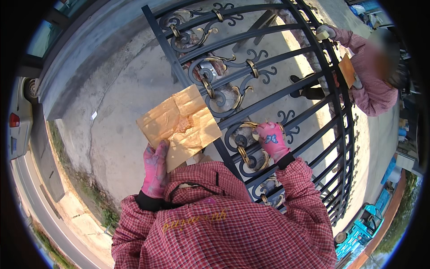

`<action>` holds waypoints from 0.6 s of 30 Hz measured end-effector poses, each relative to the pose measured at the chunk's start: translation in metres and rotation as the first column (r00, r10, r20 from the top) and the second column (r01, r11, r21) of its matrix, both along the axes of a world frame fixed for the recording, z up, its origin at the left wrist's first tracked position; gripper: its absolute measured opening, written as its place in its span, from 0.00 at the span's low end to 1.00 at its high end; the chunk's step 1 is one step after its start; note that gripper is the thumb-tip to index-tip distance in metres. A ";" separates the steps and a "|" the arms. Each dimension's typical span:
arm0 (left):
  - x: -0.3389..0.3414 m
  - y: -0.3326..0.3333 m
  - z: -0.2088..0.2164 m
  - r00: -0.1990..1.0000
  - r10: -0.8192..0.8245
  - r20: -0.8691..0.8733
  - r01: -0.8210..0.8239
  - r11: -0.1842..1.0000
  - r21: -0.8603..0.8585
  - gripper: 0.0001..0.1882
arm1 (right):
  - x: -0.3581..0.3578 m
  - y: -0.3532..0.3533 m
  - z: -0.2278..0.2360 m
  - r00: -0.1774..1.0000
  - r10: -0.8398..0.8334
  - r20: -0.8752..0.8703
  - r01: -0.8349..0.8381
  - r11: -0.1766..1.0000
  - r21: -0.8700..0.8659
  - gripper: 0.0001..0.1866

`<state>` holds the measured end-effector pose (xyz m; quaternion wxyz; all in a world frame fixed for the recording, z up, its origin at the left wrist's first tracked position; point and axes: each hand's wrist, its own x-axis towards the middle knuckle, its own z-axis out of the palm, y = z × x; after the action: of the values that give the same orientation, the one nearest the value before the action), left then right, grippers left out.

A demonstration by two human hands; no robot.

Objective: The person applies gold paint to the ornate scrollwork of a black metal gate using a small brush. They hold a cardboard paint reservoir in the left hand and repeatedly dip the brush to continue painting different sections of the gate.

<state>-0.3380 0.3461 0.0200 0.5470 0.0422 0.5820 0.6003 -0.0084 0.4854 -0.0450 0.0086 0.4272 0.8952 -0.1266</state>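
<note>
My left hand [155, 169], in a pink glove, grips the lower edge of a square of brown cardboard [172, 105] with a darker, shiny gold-brown smear near its middle. My right hand [273, 140], in a pink glove with a blue butterfly on it, is closed at the scrollwork of a black metal gate [255, 115]. Whatever its fingers hold is hidden, apart from a small pale bit at the fingertips. Beside that hand, a gold-coloured leaf tip [248, 124] and a gold collar [243, 154] stand out on the black scrolls.
Across the gate, a co-worker [376, 85] in a checked top holds a yellowish block [321, 35] against the bars and a brown sheet [346, 71]. Concrete ground [121, 85] lies left of the gate. A parked vehicle [20, 119] is far left; a turquoise machine [360, 228] stands lower right.
</note>
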 end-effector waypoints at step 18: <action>0.001 -0.001 -0.001 1.000 -0.021 -0.015 0.021 1.000 0.003 0.15 | 0.000 0.005 -0.008 0.960 -0.216 -0.176 0.222 0.975 0.017 0.16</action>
<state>-0.3373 0.3453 0.0194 0.5488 0.0537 0.5848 0.5950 -0.0083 0.4908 -0.0527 -0.0912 0.5110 0.8420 -0.1470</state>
